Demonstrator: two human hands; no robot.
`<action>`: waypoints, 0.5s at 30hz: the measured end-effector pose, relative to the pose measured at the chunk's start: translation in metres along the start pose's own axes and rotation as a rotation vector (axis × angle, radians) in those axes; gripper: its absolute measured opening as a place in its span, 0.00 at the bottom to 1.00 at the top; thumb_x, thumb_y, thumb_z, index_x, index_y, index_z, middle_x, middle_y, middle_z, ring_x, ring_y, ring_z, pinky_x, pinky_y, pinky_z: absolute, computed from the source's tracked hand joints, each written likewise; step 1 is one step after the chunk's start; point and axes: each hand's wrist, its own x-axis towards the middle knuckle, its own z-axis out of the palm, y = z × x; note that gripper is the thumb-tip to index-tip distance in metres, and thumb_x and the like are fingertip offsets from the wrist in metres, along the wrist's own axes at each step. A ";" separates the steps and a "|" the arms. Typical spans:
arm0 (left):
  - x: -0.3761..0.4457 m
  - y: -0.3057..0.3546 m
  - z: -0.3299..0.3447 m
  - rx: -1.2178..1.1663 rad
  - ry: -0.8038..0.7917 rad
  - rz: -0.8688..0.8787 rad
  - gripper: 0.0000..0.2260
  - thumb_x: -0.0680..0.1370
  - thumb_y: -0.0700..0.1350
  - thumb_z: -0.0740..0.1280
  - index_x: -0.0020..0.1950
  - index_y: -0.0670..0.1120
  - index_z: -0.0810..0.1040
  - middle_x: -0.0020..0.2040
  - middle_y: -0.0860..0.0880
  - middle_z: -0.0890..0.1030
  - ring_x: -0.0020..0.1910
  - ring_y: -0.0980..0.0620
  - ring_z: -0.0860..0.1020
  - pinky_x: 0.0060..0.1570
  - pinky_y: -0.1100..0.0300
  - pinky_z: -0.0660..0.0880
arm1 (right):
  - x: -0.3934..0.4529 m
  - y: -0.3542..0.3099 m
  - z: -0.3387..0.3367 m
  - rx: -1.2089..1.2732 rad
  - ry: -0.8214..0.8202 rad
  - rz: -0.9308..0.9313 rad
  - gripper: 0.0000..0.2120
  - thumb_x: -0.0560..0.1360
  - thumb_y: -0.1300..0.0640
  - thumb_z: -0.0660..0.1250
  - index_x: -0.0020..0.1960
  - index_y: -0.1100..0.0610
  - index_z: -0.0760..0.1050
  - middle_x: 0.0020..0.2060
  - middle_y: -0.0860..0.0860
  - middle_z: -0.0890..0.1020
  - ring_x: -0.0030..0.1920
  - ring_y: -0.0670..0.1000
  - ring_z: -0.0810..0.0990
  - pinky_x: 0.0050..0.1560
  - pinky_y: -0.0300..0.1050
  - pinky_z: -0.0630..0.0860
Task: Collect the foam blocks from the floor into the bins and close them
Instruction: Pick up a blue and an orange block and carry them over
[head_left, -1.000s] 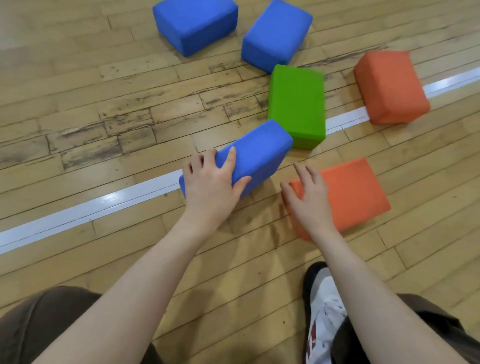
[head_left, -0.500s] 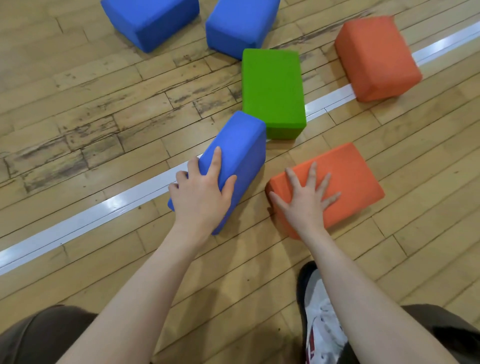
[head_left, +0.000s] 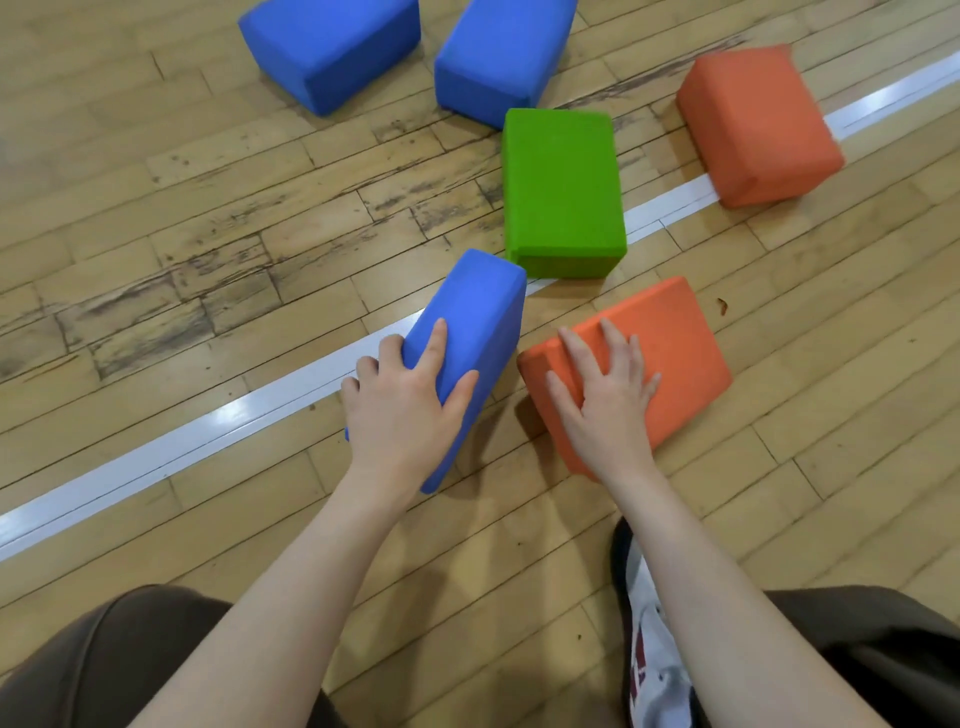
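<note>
My left hand (head_left: 402, 410) grips the near end of a blue foam block (head_left: 475, 322), fingers over its top and thumb on its right side; the block is tilted up off the wooden floor. Beside it, my right hand (head_left: 605, 400) lies flat with spread fingers on an orange foam block (head_left: 675, 343) resting on the floor. A green block (head_left: 561, 187) lies just beyond these two. Farther off sit two more blue blocks (head_left: 332, 47) (head_left: 501, 57) and a second orange block (head_left: 758, 124). No bin is in view.
A white line (head_left: 208, 431) runs diagonally across the wooden floor under the blocks. My knees in dark trousers fill the lower corners, and my white shoe (head_left: 652, 660) is planted at the lower right.
My left hand has swung the blue block from lying across to pointing away from me. My right hand has slid forward onto the top of the orange block.
</note>
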 end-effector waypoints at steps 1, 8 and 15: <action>-0.002 0.005 0.000 -0.012 -0.009 0.009 0.25 0.73 0.61 0.61 0.67 0.51 0.74 0.52 0.40 0.77 0.42 0.39 0.74 0.42 0.51 0.70 | -0.005 0.003 -0.004 0.018 0.018 0.000 0.22 0.78 0.44 0.59 0.71 0.41 0.63 0.75 0.53 0.54 0.74 0.62 0.49 0.68 0.72 0.48; -0.013 0.033 0.003 0.016 -0.067 0.170 0.27 0.73 0.62 0.55 0.66 0.51 0.75 0.52 0.40 0.76 0.44 0.40 0.75 0.44 0.50 0.71 | -0.054 0.019 -0.007 0.044 0.141 0.064 0.21 0.76 0.40 0.54 0.62 0.50 0.70 0.74 0.52 0.61 0.69 0.66 0.62 0.66 0.63 0.63; -0.025 0.044 0.006 -0.017 -0.075 0.225 0.26 0.73 0.61 0.56 0.66 0.50 0.75 0.52 0.40 0.77 0.42 0.39 0.76 0.43 0.50 0.72 | -0.055 0.021 -0.027 -0.114 0.215 0.321 0.27 0.76 0.35 0.48 0.71 0.43 0.64 0.64 0.54 0.65 0.59 0.63 0.69 0.62 0.68 0.64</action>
